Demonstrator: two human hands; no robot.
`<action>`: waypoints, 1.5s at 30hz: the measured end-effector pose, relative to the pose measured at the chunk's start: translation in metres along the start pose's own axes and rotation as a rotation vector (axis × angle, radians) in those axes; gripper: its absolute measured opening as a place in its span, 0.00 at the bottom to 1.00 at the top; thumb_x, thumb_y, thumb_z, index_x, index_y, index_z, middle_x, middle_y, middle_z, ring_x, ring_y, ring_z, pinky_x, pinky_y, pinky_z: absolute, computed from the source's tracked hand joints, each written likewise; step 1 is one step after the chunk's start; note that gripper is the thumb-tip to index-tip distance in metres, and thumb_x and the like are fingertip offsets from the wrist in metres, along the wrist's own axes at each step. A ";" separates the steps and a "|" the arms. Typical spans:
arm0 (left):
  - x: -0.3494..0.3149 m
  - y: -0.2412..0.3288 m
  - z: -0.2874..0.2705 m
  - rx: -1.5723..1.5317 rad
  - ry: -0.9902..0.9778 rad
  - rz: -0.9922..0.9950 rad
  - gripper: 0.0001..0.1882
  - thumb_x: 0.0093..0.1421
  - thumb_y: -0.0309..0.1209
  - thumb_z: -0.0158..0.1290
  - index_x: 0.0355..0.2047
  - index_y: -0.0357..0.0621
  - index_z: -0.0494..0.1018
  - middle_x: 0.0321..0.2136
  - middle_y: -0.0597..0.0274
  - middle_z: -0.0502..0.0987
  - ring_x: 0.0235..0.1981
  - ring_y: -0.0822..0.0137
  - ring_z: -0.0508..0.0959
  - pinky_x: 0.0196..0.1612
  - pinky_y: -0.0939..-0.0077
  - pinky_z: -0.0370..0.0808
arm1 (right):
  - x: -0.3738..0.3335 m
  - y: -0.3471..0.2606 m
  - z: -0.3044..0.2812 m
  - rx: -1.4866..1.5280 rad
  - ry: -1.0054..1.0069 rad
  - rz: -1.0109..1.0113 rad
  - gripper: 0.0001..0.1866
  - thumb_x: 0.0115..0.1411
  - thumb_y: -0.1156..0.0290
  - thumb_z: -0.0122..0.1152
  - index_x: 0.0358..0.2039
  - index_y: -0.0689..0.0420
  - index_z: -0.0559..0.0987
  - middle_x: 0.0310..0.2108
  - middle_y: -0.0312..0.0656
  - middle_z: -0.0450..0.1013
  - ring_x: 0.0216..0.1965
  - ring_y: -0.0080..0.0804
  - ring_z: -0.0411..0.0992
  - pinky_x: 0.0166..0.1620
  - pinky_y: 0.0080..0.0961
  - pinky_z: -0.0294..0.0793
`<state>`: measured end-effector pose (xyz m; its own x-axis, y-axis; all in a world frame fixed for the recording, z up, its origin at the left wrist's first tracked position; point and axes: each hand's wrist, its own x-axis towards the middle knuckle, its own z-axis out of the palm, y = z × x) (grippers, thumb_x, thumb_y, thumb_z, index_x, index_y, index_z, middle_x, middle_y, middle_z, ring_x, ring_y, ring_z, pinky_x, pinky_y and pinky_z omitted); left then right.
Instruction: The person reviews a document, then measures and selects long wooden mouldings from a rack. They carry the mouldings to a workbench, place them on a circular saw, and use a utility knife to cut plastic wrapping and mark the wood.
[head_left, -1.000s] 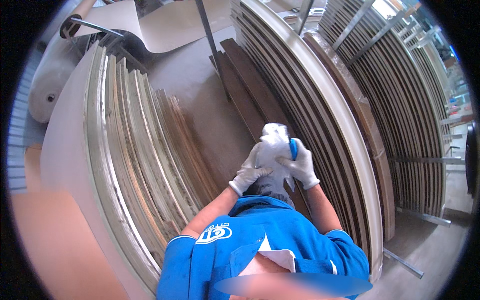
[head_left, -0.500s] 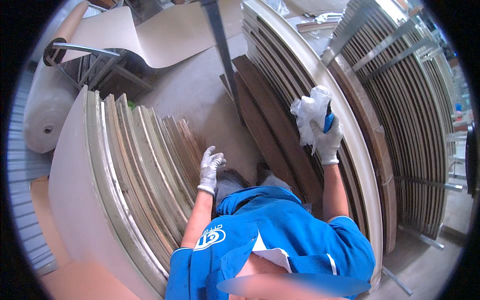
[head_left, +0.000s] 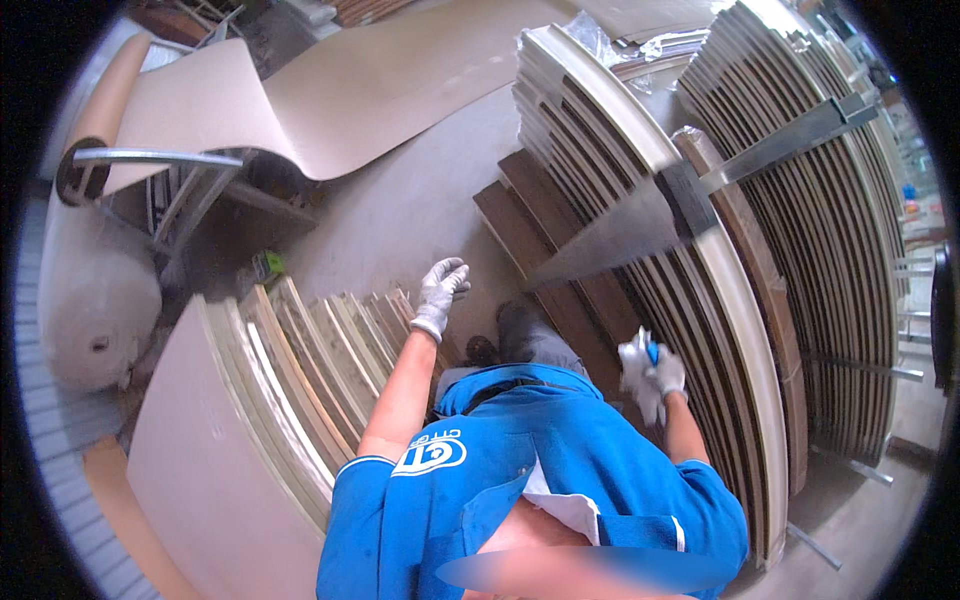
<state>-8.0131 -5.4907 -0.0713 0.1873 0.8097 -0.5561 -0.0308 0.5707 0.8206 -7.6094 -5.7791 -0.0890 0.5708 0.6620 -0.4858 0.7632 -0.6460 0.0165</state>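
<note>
My right hand (head_left: 668,377), in a pale work glove, is closed around a wad of crumpled clear plastic film (head_left: 640,380) and a small blue-handled tool (head_left: 653,353). The tool's exact kind is too small to tell. It hangs low beside a row of upright cream-edged panels (head_left: 640,270) on my right. Also gloved, my left hand (head_left: 441,297) is raised over the floor with its fingers loosely bent, holding nothing. Just left of it stand several upright boards (head_left: 330,350), apart from the hand.
Dark brown planks (head_left: 540,240) lean against the right-hand panels. A grey metal bar (head_left: 620,235) crosses them. More panels stand in a rack (head_left: 800,220) farther right. Brown paper (head_left: 330,120) runs from a roll (head_left: 100,120) at far left, above a plastic film roll (head_left: 100,330).
My right hand has dropped down toward my body with the film and tool. My left hand has moved forward and up. The view has shifted, and the metal bar now lies across the right-hand panels.
</note>
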 end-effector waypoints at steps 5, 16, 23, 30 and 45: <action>0.079 0.028 -0.030 0.155 -0.084 -0.069 0.21 0.58 0.39 0.61 0.49 0.45 0.73 0.35 0.66 0.78 0.29 0.74 0.78 0.32 0.77 0.75 | -0.046 -0.026 0.035 0.174 -0.393 0.255 0.27 0.37 0.65 0.71 0.41 0.54 0.77 0.43 0.53 0.76 0.48 0.51 0.74 0.52 0.40 0.73; 0.204 0.001 -0.246 0.130 0.323 -0.592 0.14 0.58 0.40 0.57 0.41 0.49 0.71 0.26 0.63 0.74 0.21 0.64 0.75 0.22 0.67 0.73 | -0.004 -0.181 0.017 0.008 -0.588 0.227 0.21 0.50 0.58 0.62 0.45 0.51 0.79 0.47 0.49 0.76 0.52 0.47 0.73 0.52 0.42 0.73; 0.290 0.057 -0.342 0.153 0.263 -0.587 0.20 0.58 0.41 0.58 0.48 0.52 0.68 0.37 0.59 0.75 0.30 0.59 0.77 0.31 0.58 0.76 | 0.040 -0.342 -0.009 0.059 -0.702 0.385 0.23 0.52 0.57 0.59 0.49 0.49 0.79 0.53 0.47 0.72 0.53 0.45 0.73 0.52 0.41 0.73; 0.438 0.203 -0.332 0.296 0.152 -0.435 0.20 0.59 0.41 0.57 0.50 0.52 0.69 0.38 0.61 0.75 0.34 0.59 0.77 0.35 0.58 0.76 | 0.152 -0.430 -0.020 0.434 -0.142 0.560 0.21 0.47 0.58 0.62 0.42 0.54 0.77 0.42 0.57 0.76 0.44 0.55 0.75 0.48 0.43 0.74; 0.625 0.399 -0.031 0.586 -0.411 -0.165 0.24 0.64 0.39 0.53 0.56 0.40 0.65 0.43 0.51 0.74 0.39 0.59 0.78 0.42 0.64 0.78 | 0.350 -0.366 -0.038 1.834 0.782 1.517 0.17 0.42 0.71 0.70 0.34 0.64 0.79 0.32 0.45 0.78 0.32 0.33 0.77 0.38 0.33 0.76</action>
<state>-7.9386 -4.7528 -0.0948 0.5008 0.5369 -0.6789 0.5385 0.4209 0.7300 -7.6775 -5.2965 -0.2323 0.4961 -0.6249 -0.6028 -0.6846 0.1455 -0.7143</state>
